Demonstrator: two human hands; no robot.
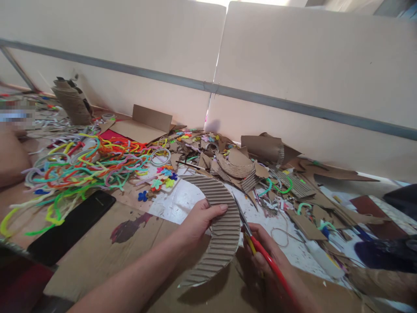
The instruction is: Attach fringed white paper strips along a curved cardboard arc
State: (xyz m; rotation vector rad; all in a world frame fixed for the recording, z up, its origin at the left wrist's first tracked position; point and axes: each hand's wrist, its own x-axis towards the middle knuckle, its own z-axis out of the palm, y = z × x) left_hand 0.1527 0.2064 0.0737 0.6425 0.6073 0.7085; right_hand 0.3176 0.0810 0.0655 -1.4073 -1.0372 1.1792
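My left hand point(203, 217) pinches a crescent-shaped piece of corrugated cardboard point(224, 226) at its inner edge, thumb on top of the ridges. In my right hand point(263, 248) is a pair of scissors with red and yellow handles point(272, 265). The scissor blades point(243, 217) lie along the outer right edge of the crescent. Below both hands is a large flat sheet of brown cardboard point(97, 252) with a dark red stain.
Colorful pipe cleaners point(94, 161) heap at the left beside a black phone point(74, 226). Cardboard scraps point(234, 163) and foam flowers point(163, 178) lie beyond my hands. A white glue bottle point(325, 261) is at the right. Other people's arms show at both sides.
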